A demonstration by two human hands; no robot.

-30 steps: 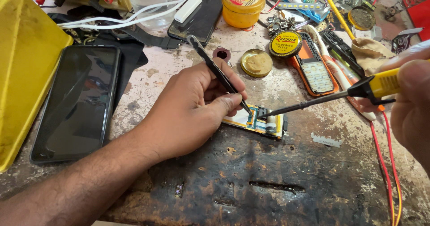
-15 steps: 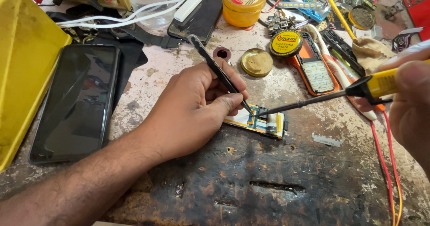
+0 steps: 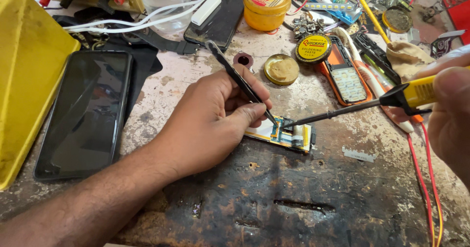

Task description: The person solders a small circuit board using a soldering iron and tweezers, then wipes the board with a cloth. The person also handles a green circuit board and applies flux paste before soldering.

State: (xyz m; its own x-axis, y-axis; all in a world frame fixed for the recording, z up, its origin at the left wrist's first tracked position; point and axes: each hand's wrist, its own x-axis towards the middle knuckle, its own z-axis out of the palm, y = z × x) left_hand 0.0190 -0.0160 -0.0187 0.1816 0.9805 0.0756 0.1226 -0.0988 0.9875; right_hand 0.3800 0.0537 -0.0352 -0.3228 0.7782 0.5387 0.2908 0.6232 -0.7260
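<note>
Underneath everything lies a worn workbench, its top scorched black and gouged near the person and pale and stained farther off. Nothing of the room beyond the bench shows.

Resting on that top, the left hand is closed around a pair of black tweezers, pinched between thumb and fingers, with the tips set down on a small circuit board that lies flat on the bench just beyond the fingertips. From the other side the right hand is wrapped around the yellow handle of a soldering iron; the hand is partly cut off by the frame edge. The iron's tip reaches the same spot on the board, meeting the tweezer tips. A red and yellow cord runs down the bench below the right hand.

Outward of the left wrist lies a dark smartphone, face up, beside a yellow case. Beyond the left knuckles sit an open round tin of paste, its printed lid and a yellow jar. Between the two hands, farther back, lies an orange keypad phone with its shell open. A razor blade lies near the board, below the iron's shaft.

Compared with half a second ago, both hands hold the same grips and the iron's tip has edged slightly along the board; nothing else on the bench has shifted.
</note>
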